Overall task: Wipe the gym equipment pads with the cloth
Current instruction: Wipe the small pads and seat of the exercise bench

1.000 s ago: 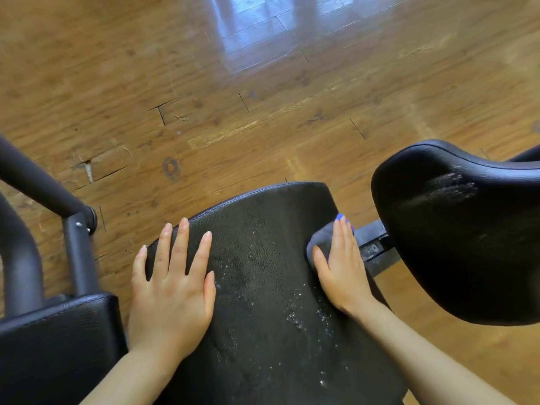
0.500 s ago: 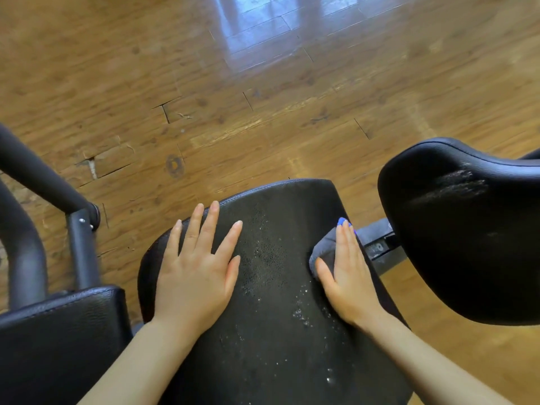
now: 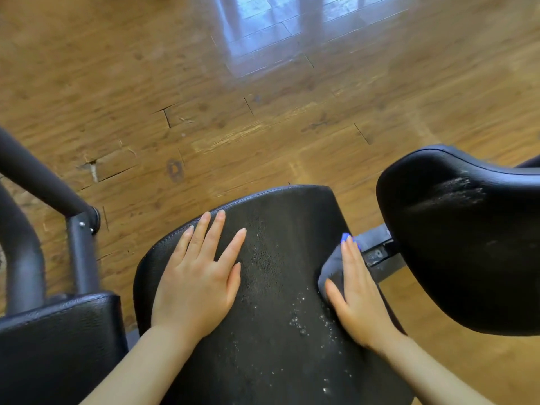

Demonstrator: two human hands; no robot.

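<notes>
A black padded seat [image 3: 280, 229] fills the lower middle of the head view, speckled with wet droplets near its right side. My left hand [image 3: 201, 276] lies flat on the seat's left part, fingers spread, holding nothing. My right hand [image 3: 356, 293] presses a grey-blue cloth [image 3: 331, 268] against the seat's right edge; most of the cloth is hidden under the palm and fingers. A second black pad [image 3: 467, 244] stands at the right, with a streaky smear near its top.
A third black pad [image 3: 55, 343] sits at the lower left under dark metal frame tubes [image 3: 38, 176]. A metal bracket [image 3: 380, 252] joins the seat and the right pad. Worn wooden floor [image 3: 263, 97] lies beyond.
My left hand has slid forward and to the right across the seat. My right hand stays on the cloth at the seat's right edge, barely shifted.
</notes>
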